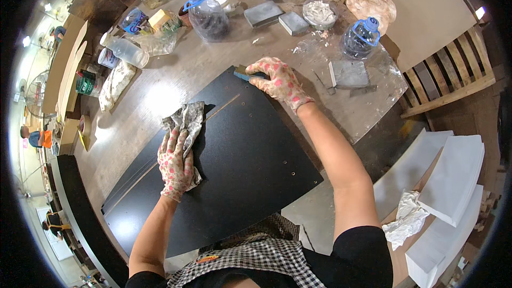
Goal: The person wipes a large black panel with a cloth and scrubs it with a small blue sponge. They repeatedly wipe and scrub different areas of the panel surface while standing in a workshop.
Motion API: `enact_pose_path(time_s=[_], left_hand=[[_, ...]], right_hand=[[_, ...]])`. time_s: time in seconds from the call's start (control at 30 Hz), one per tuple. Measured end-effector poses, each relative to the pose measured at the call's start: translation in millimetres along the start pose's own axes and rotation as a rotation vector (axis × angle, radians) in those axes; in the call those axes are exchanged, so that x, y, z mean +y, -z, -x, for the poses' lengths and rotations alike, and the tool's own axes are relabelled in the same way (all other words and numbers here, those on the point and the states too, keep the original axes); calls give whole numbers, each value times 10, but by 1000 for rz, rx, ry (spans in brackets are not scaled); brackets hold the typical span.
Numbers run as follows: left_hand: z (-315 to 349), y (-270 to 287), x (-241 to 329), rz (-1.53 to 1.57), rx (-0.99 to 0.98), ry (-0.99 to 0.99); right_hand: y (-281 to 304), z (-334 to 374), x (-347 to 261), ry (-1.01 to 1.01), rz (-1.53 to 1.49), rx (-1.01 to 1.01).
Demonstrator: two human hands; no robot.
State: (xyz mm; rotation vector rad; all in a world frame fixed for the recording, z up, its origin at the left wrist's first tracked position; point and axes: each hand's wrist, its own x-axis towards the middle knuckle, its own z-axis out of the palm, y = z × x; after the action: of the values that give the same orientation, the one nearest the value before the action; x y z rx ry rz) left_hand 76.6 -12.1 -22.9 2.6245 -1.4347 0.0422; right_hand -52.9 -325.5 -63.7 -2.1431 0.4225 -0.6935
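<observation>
Here, 1 flat black board [250, 154] lies under the left hand [176, 166], spread on 1 crumpled grey cloth [189, 116]; the right hand [274, 81] pinches 1 small blue block [241, 76] at the board's far corner.

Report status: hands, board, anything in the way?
Left hand on crumpled cloth. Right hand holding blue piece at corner of black board. Cloth covers part of pale stripe.

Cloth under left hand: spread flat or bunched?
Bunched: the grey cloth shows heavy creases and folds around the left hand.
</observation>
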Motion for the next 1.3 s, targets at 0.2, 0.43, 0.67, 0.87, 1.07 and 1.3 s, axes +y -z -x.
enact_pose_path(time_s=[0.2, 0.43, 0.67, 0.87, 1.07, 1.3], left_hand=[[28, -31, -84, 15, 18, -31], [21, -40, -82, 20, 21, -52], [24, -63, -109, 34, 45, -74], [22, -77, -110, 11, 15, -54], [12, -107, -159, 12, 64, -97], [10, -152, -195, 10, 95, -134]], right_hand=[[498, 1136, -129, 68, 10, 7], [742, 1316, -455, -105, 2, 71], [575, 1329, -167, 61, 20, -31], [1244, 2411, -890, -214, -21, -145], [906, 2079, -697, -97, 72, 42], [819, 3056, -972, -171, 143, 192]])
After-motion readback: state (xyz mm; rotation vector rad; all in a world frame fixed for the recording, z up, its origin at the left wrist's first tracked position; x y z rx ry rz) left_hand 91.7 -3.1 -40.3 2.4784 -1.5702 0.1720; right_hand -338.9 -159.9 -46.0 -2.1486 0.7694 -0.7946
